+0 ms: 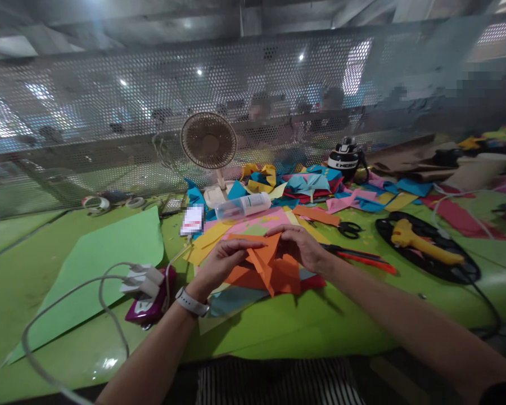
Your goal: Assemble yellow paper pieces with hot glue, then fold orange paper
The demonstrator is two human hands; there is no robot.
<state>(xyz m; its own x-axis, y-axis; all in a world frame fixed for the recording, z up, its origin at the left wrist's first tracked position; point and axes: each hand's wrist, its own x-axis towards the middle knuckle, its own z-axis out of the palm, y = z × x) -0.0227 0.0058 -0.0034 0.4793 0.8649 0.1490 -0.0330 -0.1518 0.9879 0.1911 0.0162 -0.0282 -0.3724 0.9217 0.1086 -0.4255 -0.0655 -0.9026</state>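
Observation:
A folded orange paper (pixel 265 264) sits on a pile of coloured sheets on the green table (pixel 312 326). My left hand (pixel 221 261), with a white watch on its wrist, pinches the paper's left side. From the right, my right hand (pixel 301 244) pinches the upper folded flap. Both hands' fingers are closed on the paper.
A pale green sheet (pixel 105 253) lies at left beside a purple power block with white plugs (pixel 149 292). A small fan (pixel 208 143), a clear bottle (pixel 244 205), black scissors (pixel 349 228), a red-handled tool (pixel 362 257) and a yellow glue gun (pixel 421 242) on a black tray surround the pile.

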